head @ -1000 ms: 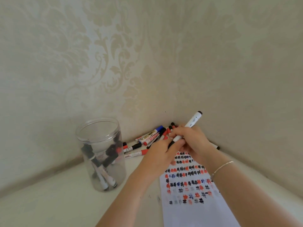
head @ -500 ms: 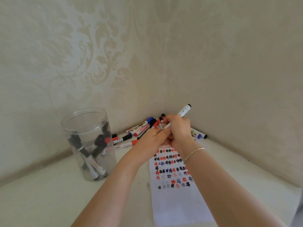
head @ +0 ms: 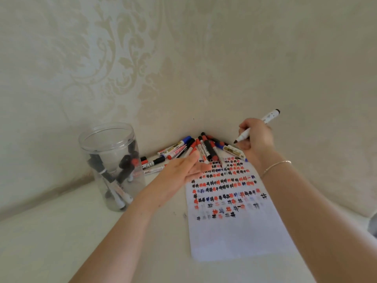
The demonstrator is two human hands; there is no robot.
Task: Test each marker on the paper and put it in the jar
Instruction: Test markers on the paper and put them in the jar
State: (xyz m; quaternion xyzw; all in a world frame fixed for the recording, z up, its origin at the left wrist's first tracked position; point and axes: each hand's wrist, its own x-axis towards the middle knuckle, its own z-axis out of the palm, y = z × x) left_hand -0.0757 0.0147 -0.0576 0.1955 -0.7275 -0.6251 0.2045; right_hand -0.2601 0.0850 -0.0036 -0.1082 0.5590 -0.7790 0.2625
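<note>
Uncapped white marker (head: 257, 125) tilted, marked paper (head: 230, 203) flat, clear jar (head: 114, 166) upright

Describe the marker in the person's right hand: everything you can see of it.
The marker has a slim white barrel that looks like plastic, with small dark print near its rear and a black rear end. Its cap is off, showing a dark tip. The right hand grips it around the middle, fingers curled round the barrel. It is tilted, tip down and to the left, rear up toward the wall. The tip hangs in the air above the pile of markers, beyond the far edge of the paper, touching neither.
</note>
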